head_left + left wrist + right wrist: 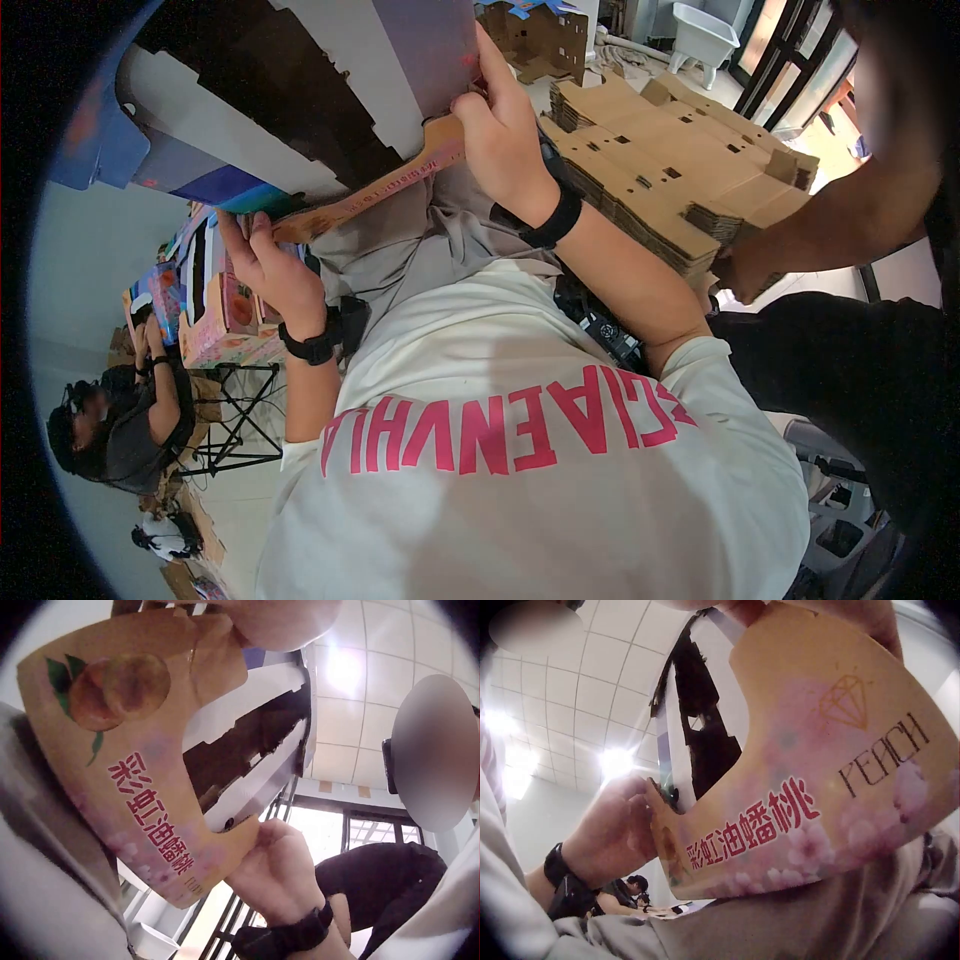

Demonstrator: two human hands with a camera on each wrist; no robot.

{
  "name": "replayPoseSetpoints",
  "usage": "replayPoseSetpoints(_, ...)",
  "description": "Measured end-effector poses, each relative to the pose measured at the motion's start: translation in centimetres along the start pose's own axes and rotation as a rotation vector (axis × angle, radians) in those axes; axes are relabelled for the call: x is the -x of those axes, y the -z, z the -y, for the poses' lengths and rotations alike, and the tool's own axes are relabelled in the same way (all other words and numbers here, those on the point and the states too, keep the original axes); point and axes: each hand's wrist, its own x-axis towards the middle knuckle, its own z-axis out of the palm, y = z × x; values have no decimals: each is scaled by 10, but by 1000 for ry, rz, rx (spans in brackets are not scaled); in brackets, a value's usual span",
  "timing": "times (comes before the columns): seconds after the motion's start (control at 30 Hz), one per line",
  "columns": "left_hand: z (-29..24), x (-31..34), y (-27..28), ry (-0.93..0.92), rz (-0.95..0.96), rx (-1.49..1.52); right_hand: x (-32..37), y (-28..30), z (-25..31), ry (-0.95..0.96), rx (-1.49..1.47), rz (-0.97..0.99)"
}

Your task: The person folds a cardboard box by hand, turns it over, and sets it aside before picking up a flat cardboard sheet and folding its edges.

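Note:
A printed cardboard peach box rests at my lap, its near panel curved with a wide scooped edge. Peaches, pink blossoms and red lettering decorate that panel, and the word PEACH shows on it. Behind the scoop are white and purple walls with a dark brown gap between. My left hand pinches the panel's left end, thumb against fingers. At the other end my right hand grips the panel near the purple wall. Part of each hand is hidden behind the cardboard.
Flat brown cardboard blanks lie stacked at right, close to another person's arm. Printed boxes stand on a black folding stand at left, beside a seated person. A white tub stands at the back.

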Motion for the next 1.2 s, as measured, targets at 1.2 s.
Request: replayPoseSetpoints(1.2, 71, -83, 56, -33, 616, -98, -12, 10, -69, -407, -70, 146)
